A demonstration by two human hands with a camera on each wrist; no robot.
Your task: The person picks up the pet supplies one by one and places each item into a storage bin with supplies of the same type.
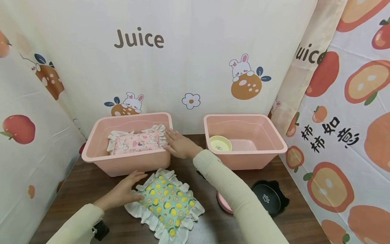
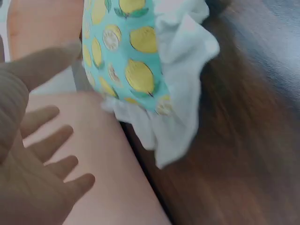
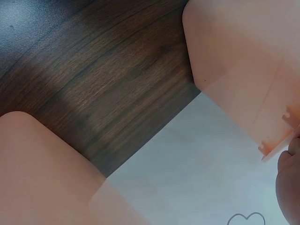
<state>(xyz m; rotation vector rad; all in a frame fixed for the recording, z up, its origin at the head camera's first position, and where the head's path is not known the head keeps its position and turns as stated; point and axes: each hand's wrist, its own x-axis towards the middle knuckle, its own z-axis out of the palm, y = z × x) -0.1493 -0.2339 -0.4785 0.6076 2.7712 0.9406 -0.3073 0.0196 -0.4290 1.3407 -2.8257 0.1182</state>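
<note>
A small lemon-print cushion (image 1: 167, 203) with white ruffles lies on the table in front of the left pink bin (image 1: 131, 166). My left hand (image 1: 124, 190) is at its left corner, fingers spread and thumb beside the ruffle; the left wrist view shows these spread fingers (image 2: 61, 140) in front of the bin's wall. Inside that bin rests a pink bunny-print cushion (image 1: 137, 142) with white frills. Reaching over the bin's right rim, my right hand (image 1: 180, 145) has its straight fingers at the cushion's frilled right end. Only a bit of the right hand (image 3: 288, 183) enters the right wrist view.
The right pink bin (image 1: 243, 161) holds a pale yellow bowl (image 1: 220, 144). In front of it are a black bowl (image 1: 269, 200) with a paw print and a pink round item (image 1: 224, 203), partly hidden by my right sleeve. Printed curtains (image 1: 189, 67) enclose the wooden table (image 1: 85, 183).
</note>
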